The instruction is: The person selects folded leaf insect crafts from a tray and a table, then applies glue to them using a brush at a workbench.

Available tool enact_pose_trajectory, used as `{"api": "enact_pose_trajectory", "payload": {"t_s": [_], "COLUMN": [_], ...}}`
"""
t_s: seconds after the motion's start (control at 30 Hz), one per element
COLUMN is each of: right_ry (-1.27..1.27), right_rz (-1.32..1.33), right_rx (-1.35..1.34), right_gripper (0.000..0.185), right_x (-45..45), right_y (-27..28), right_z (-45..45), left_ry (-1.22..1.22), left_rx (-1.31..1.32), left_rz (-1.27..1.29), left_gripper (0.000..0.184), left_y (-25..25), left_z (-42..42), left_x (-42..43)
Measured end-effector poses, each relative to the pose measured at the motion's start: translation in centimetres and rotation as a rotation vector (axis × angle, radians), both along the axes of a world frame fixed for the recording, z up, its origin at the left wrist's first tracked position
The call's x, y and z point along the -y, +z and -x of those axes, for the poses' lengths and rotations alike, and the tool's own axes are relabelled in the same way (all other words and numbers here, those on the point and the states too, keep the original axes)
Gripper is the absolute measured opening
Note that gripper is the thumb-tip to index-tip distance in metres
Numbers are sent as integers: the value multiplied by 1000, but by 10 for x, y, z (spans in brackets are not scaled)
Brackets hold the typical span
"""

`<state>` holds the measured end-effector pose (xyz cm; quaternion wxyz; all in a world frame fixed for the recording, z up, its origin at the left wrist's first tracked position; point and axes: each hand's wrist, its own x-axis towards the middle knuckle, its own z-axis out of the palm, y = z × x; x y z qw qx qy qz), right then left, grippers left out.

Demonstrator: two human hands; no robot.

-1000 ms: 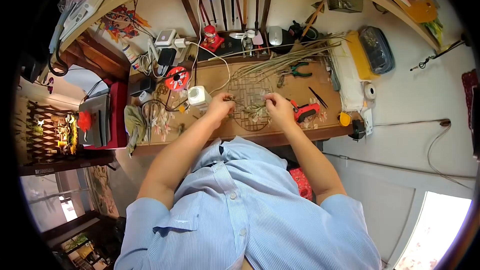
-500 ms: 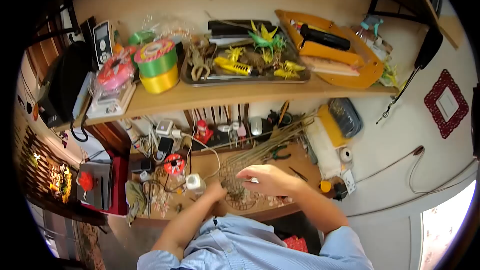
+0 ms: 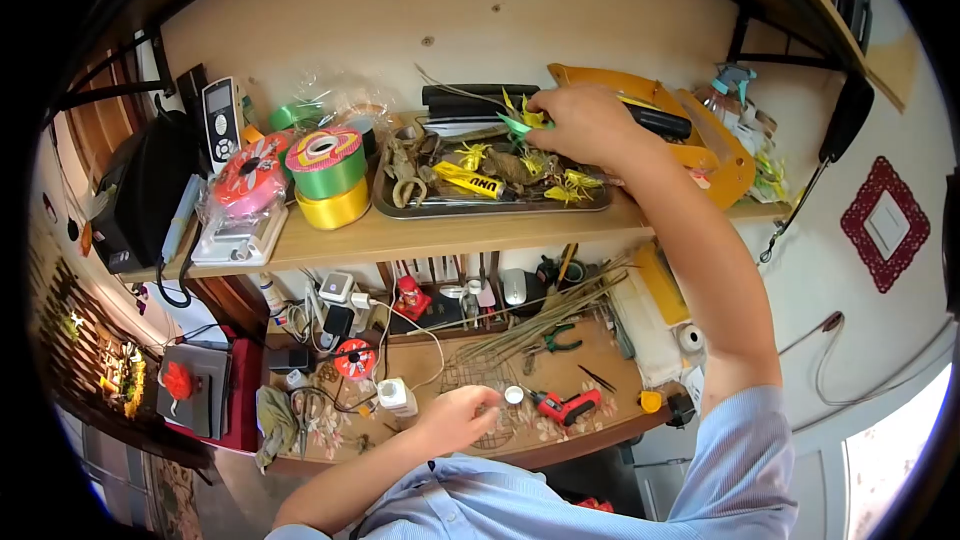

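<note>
My right hand [image 3: 585, 125] is up at the shelf, its fingers pinched on a green folded-ribbon figure [image 3: 518, 128] at the back of a dark tray [image 3: 470, 208]. Yellow folded figures [image 3: 472, 155], a yellow UHU glue tube [image 3: 468, 180] and a brown twisted wooden piece [image 3: 405, 165] lie in that tray. Down at the desk, my left hand [image 3: 460, 420] has its fingers curled; what they hold, if anything, is hidden. Just right of it are a small white round cap-like thing [image 3: 513, 395], a wire grid [image 3: 480, 376] and a red-and-black pistol-shaped tool [image 3: 566, 406].
Ribbon rolls [image 3: 330, 180] stand left of the tray on the shelf [image 3: 450, 228], and an orange-yellow case [image 3: 720, 145] lies to its right. Below are a white bottle [image 3: 397, 397], dry stalks [image 3: 545, 315], green-handled pliers [image 3: 555, 338] and white cables.
My right hand has gone from above the desk up to the shelf tray and taken hold of the green figure. The red-and-black tool has come into sight. My left hand has shifted slightly right.
</note>
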<state>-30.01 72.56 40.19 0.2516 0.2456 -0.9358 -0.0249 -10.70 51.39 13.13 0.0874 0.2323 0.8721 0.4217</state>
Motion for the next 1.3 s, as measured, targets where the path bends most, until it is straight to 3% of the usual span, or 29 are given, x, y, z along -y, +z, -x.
{"api": "enact_pose_trajectory", "payload": {"t_s": [0.13,0.23,0.33,0.37,0.4,0.5,0.6,0.67,0.77,0.9,1.07,1.3], "right_ry": [67,130,206,275,278,418,469,440,408,379,394,354], "right_rz": [60,272,477,564,567,852,982,970,880,715,739,672], "right_rx": [167,227,386,444,436,498,472,449,395,348,328,291], "right_gripper": [41,43,42,39,39,36,37,37,38,40,45,42], "right_x": [0,-5,-15,-22,-26,-31,-37,-39,-41,-39,-49,-50], "right_y": [1,2,13,12,11,9,6,8,6,13,11,13], "right_z": [15,17,16,24,29,32,42,40,39,24,27,17], "left_ry": [-190,-275,-211,-150,-109,72,161,111,100,64,92,28], "left_rx": [-162,-274,-239,-109,-232,-272,-280,-668,-662,-584,-377,-284], "left_rz": [-92,-115,-91,-215,-173,-139,-92,373,623,699,770,659], "left_gripper": [22,20,17,16,14,14,17,21,26,31,35,37], "left_y": [110,173,227,235,247,278,291,287,284,286,288,279], "left_z": [-8,0,22,35,53,104,152,187,212,228,229,245], "left_x": [3,11,16,15,15,10,5,6,-2,-14,-32,-29]}}
